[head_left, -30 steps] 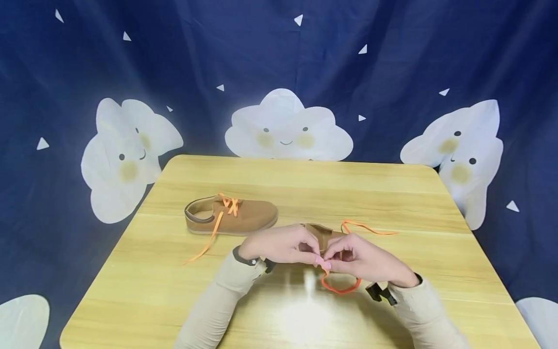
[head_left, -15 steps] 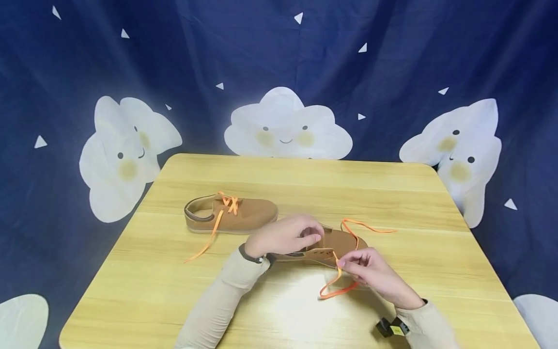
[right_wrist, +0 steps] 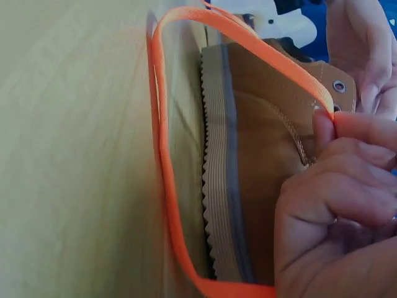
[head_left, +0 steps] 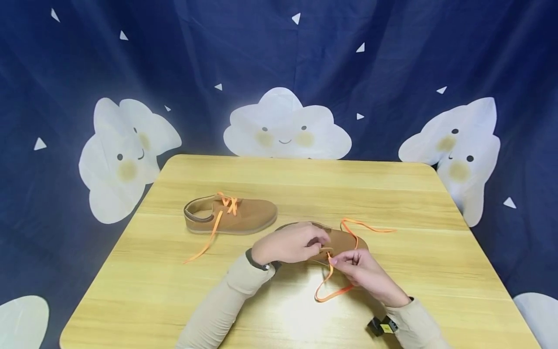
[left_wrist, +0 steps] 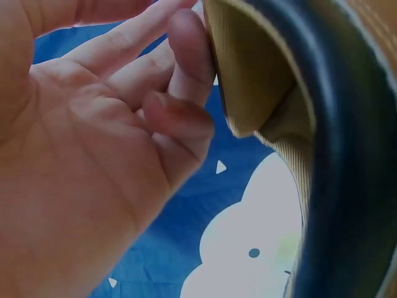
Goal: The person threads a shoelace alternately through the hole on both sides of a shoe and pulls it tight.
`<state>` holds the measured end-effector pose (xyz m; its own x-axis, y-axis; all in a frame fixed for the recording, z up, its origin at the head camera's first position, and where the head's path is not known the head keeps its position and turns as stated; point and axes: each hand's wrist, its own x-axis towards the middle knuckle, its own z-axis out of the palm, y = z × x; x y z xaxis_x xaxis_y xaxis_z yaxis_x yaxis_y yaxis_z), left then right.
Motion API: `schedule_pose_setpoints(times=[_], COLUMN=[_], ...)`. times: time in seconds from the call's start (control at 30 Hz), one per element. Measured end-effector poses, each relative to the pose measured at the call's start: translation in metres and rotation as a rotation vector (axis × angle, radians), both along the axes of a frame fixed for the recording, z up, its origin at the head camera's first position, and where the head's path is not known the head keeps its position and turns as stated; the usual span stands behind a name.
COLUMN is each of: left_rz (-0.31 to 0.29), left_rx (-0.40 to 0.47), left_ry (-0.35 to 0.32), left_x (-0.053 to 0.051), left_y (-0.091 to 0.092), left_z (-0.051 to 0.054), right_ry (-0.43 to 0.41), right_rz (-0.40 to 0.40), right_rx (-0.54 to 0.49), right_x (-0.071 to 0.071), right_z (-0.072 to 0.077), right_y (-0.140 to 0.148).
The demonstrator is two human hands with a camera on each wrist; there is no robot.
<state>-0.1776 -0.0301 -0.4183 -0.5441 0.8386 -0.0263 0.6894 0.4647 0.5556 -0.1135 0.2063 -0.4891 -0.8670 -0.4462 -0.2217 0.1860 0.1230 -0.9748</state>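
Note:
A brown shoe (head_left: 348, 240) lies in front of me, its toe to the right and an orange shoelace (head_left: 333, 294) through its front. My right hand (head_left: 368, 274) pinches the lace between thumb and forefinger, close against an eyelet of the near flap. Beyond those fingertips, the right wrist view shows a metal eyelet (right_wrist: 339, 86). My left hand (head_left: 289, 244) holds the flap at the shoe's opening, fingers bent. In the left wrist view its fingers (left_wrist: 186, 56) touch the edge of the tan lining (left_wrist: 248, 68). The exact thumb contact is hidden.
A second brown shoe (head_left: 255, 214) with a partly threaded orange lace (head_left: 209, 240) stands behind to the left. The first shoe's other lace end (head_left: 370, 227) trails right on the wooden table (head_left: 131, 300). A blue curtain (head_left: 279, 43) hangs behind.
Both hands were together at the lace; the right hand then drew away to the right with it and came back slightly toward the eyelet. The left hand moved back to the shoe's flap.

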Motion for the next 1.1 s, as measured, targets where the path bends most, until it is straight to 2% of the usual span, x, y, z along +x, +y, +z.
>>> schedule_pose_setpoints(times=[0.1,0.23,0.33,0.5,0.83,1.1], left_rz=[0.0,0.012,0.043,0.094,0.167,0.203], left_rx=[-0.034,-0.069,-0.103,-0.12,-0.082,-0.071], left_ry=[0.059,0.15,0.165,0.101,-0.044,-0.089], left_x=[0.003,0.01,0.014,0.017,0.017,0.016], left_y=[0.004,0.009,0.013,0.016,0.02,0.02], left_z=[-0.001,-0.001,-0.002,-0.003,-0.004,-0.004], right_ry=[0.001,-0.007,-0.02,-0.004,0.031,0.101], right_rz=[-0.033,-0.081,-0.118,-0.15,-0.18,-0.216], right_rx=[0.045,0.044,0.028,0.034,0.091,0.16], right_x=[-0.001,0.0,0.0,0.0,0.001,0.003], right_z=[0.0,-0.001,0.0,0.002,0.003,0.012], right_y=[-0.004,-0.008,-0.011,-0.015,-0.015,-0.014])
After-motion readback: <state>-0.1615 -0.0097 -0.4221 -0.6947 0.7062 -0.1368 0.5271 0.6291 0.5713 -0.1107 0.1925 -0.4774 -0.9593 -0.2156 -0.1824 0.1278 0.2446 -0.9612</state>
